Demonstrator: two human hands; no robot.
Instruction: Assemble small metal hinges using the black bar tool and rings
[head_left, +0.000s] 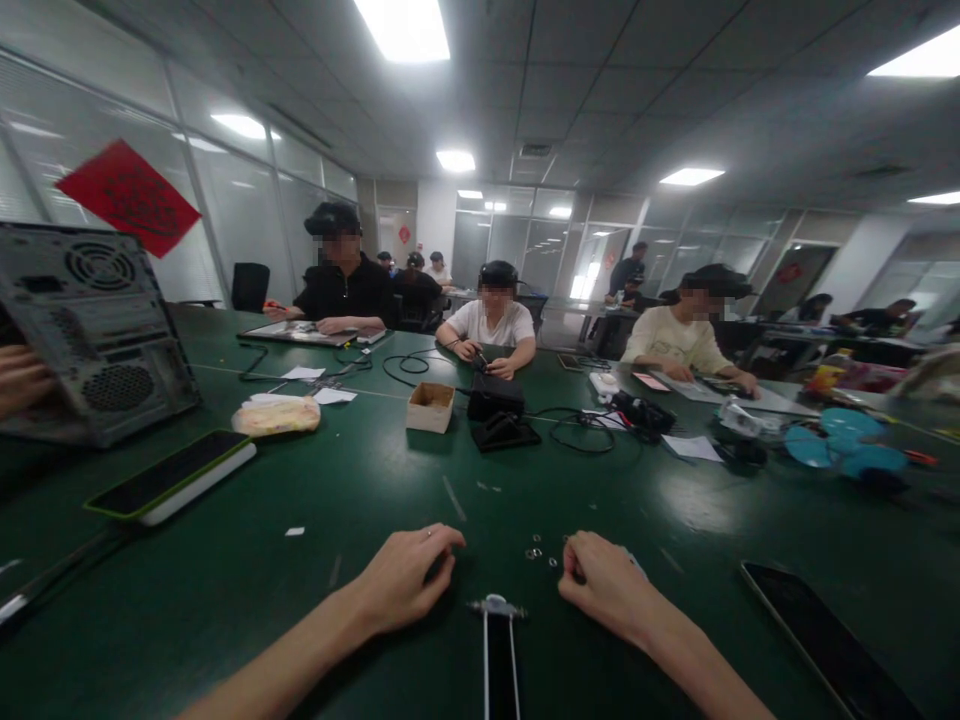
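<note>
Here, a dark, white-edged strip (501, 665) with silvery crosspiece (498, 606) lies between hands (405, 580) (606, 582), left loosely parted, right unclear.

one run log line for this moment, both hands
left hand: half-curled, nothing visible in it | right hand: curled, hold unclear, beside small shiny pieces | centre foreground: dark white-edged strip, metal crosspiece | surface: green table
</note>
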